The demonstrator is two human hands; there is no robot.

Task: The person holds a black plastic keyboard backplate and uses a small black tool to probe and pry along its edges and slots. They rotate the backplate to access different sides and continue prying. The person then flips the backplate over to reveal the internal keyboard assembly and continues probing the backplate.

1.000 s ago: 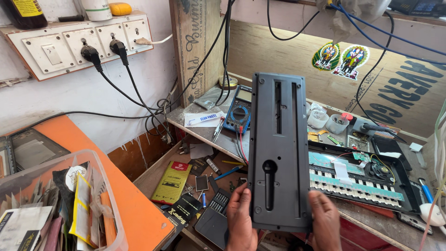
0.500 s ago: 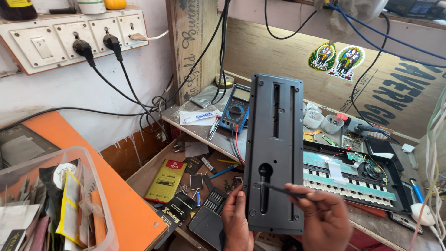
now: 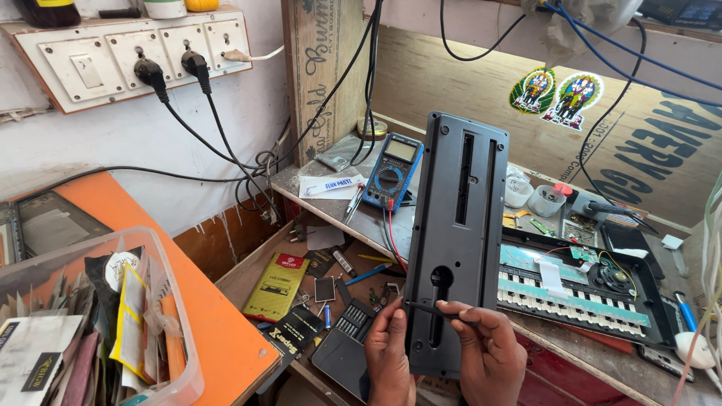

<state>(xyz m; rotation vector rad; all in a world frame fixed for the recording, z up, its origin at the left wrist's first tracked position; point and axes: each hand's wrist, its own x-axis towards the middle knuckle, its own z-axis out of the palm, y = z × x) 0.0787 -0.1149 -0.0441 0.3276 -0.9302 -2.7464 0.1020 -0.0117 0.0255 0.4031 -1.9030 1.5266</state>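
I hold a long dark grey plastic back panel (image 3: 460,218) upright in front of me. It has two long slots and a keyhole-shaped opening near its lower end. My left hand (image 3: 389,353) grips the panel's lower left edge. My right hand (image 3: 489,353) pinches a thin black screwdriver (image 3: 430,310) laid across the panel, its tip pointing left at the panel's left edge. An opened keyboard (image 3: 583,297) with white keys and exposed circuit parts lies on the bench behind the panel.
A blue multimeter (image 3: 392,171) lies on the bench. Below it a drawer holds a yellow battery pack (image 3: 276,286), a bit set (image 3: 347,331) and small parts. A clear plastic box (image 3: 162,316) of papers sits on an orange surface at left. A switchboard (image 3: 128,56) with plugs hangs above.
My right hand has left the panel's lower right edge and taken up the black screwdriver, bringing it across the panel. The panel stays upright in my left hand.
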